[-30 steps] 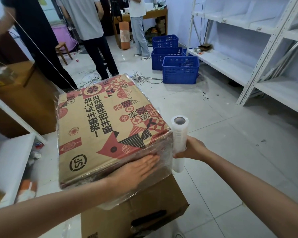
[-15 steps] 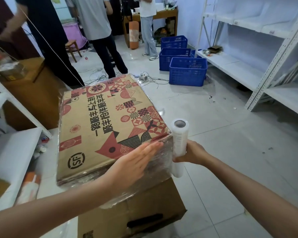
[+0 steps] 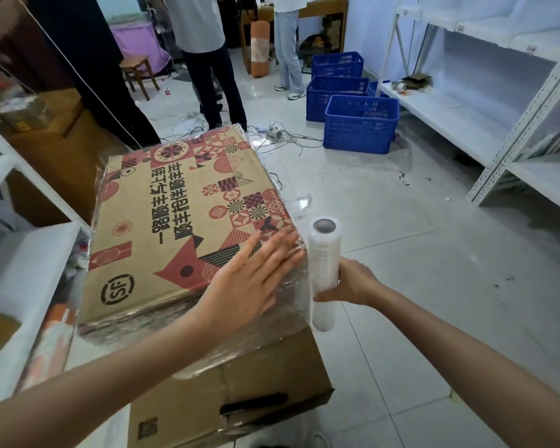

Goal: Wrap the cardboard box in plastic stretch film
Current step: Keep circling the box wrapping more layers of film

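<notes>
Cardboard box (image 3: 188, 227) is set on a plain carton (image 3: 233, 396), pressed flat-fingered by the left hand (image 3: 249, 279) at its near right corner; the film roll (image 3: 324, 273), gripped by the right hand (image 3: 353, 282), should be kept taut.

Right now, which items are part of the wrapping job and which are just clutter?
In the job:
- printed cardboard box, film already on its sides
- film roll, upright at the box's near right corner
- left hand, flat on the box
- right hand, gripping the roll
- plain box underneath as a stand

Lying about:
- blue crates
- white shelves
- floor cables
- wooden stool
</notes>
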A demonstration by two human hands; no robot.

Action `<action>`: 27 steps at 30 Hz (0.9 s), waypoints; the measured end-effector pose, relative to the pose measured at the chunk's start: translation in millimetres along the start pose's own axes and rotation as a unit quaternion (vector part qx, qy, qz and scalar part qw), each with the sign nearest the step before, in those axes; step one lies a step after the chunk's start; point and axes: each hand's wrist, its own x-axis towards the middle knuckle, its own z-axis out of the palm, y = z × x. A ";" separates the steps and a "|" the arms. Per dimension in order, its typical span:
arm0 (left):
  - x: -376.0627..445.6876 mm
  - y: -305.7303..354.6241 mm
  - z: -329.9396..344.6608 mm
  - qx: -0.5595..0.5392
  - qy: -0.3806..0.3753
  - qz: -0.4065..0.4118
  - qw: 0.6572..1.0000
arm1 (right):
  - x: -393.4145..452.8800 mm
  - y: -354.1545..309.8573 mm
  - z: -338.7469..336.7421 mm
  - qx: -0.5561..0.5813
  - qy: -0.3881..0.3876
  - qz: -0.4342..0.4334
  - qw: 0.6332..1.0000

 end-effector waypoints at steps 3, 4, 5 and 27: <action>-1.8 10.5 1.8 -0.038 0.039 -0.021 0.998 | 0.3 0.6 1.3 -0.002 -0.006 -0.009 1.000; 0.0 16.1 0.4 -0.058 0.060 -0.032 0.996 | 0.0 0.9 0.9 0.001 -0.007 -0.008 1.000; 3.2 21.8 -1.8 -0.086 0.083 -0.053 0.991 | -0.2 1.5 0.9 0.006 -0.006 -0.008 1.000; 39.8 32.3 -1.0 -0.331 0.253 -0.369 0.831 | -18.4 -18.9 14.4 0.072 0.025 0.015 0.997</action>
